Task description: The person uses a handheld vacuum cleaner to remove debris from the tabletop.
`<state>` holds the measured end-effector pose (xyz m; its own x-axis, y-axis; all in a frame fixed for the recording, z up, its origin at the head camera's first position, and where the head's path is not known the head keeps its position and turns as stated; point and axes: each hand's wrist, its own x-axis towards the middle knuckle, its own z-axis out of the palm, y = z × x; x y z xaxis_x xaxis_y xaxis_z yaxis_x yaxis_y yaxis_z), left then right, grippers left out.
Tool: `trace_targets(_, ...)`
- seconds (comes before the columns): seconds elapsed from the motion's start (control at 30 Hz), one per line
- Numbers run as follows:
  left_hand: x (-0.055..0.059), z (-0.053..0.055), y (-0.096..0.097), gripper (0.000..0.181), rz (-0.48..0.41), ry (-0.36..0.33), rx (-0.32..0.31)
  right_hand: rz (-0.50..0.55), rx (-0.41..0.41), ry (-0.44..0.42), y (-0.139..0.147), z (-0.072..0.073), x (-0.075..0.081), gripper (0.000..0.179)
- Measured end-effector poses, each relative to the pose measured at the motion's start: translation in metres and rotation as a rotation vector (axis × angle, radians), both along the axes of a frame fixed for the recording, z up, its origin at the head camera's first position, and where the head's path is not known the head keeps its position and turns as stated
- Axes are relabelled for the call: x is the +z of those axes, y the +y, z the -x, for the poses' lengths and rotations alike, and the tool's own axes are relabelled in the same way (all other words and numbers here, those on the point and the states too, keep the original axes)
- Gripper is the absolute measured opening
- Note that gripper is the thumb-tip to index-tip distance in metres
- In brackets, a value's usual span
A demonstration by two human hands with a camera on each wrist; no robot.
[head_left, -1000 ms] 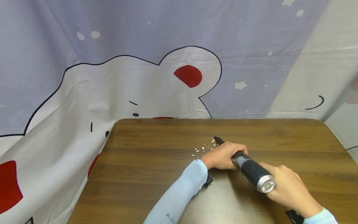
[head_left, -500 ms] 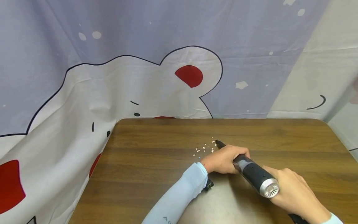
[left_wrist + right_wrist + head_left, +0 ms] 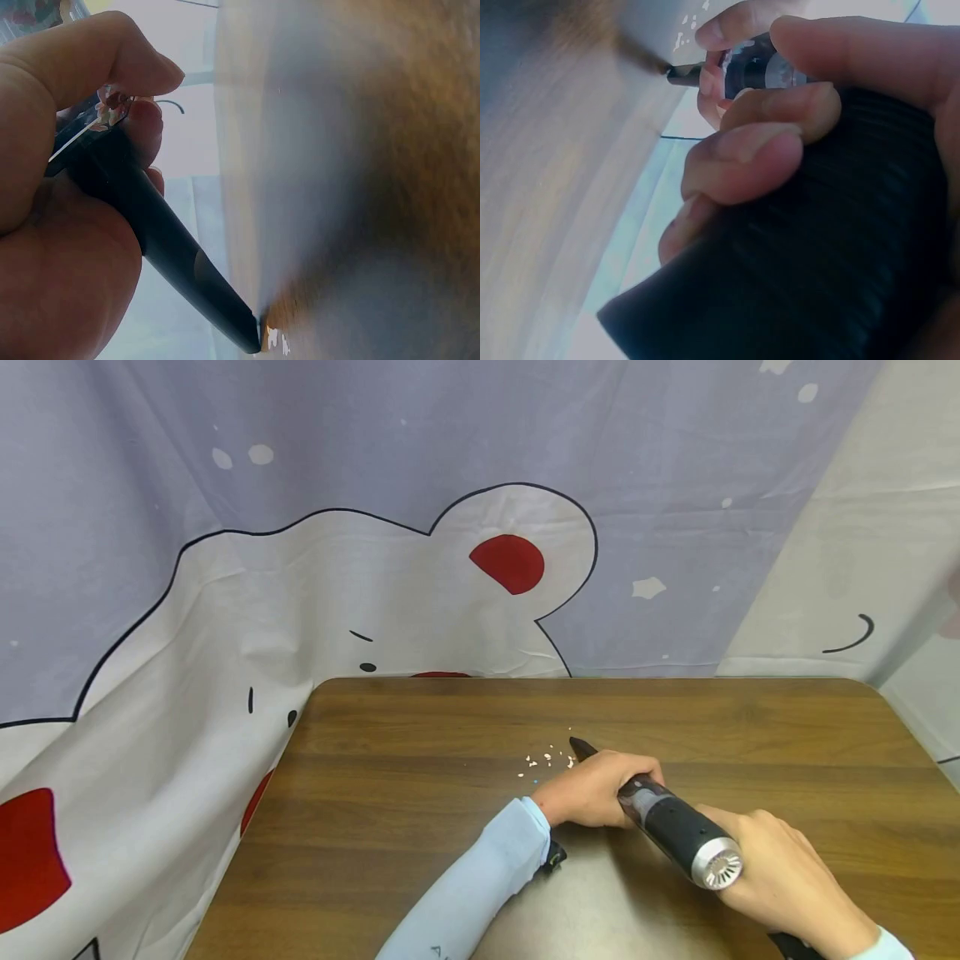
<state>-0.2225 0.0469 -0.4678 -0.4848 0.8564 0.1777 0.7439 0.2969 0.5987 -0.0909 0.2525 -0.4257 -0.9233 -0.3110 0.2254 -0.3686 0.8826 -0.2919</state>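
Observation:
A black handheld vacuum cleaner [image 3: 678, 831] with a silver vented end slants over the table in the head view. My left hand [image 3: 596, 789] grips its clear front section, thumb and fingers curled around it. Around the black handle [image 3: 795, 262], which the right wrist view shows large, the fingers of my right hand [image 3: 780, 868] are wrapped. The long nozzle [image 3: 195, 262] points down, its tip right beside small white scraps [image 3: 548, 757] on the wood. Some light bits show inside the clear section in the left wrist view.
The brown wooden table [image 3: 390, 827] has rounded far corners. Behind it and along its left side hangs a printed curtain [image 3: 390, 593]. A pale glare lies on the tabletop between the forearms. A tiny blue speck sits near my left wrist.
The nozzle tip has come slightly nearer, then shifted a little left. A few white scraps beside the tip are gone from the table. Both hands keep their grip.

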Motion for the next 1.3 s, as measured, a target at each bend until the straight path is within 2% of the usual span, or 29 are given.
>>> trace_targets(0.27,-0.004,0.009,-0.003,0.042,-0.013,0.006,-0.003,0.005,-0.008,-0.008,-0.004,0.007,-0.004,0.035)
trace_targets(0.47,-0.004,0.010,-0.007,0.041,-0.007,-0.010,0.000,0.006,-0.005,-0.006,-0.008,0.009,-0.007,0.033)
trace_targets(0.67,-0.003,0.003,-0.009,0.041,0.007,-0.001,-0.001,0.003,0.005,0.006,-0.008,0.003,-0.008,0.036)
trace_targets(0.9,0.001,-0.008,-0.010,0.042,-0.003,-0.018,0.000,-0.003,0.022,0.003,-0.009,-0.005,0.000,0.039)
trace_targets(1.3,0.005,-0.021,-0.014,0.044,0.014,-0.034,0.053,0.021,0.066,-0.010,-0.008,-0.008,0.005,0.042)
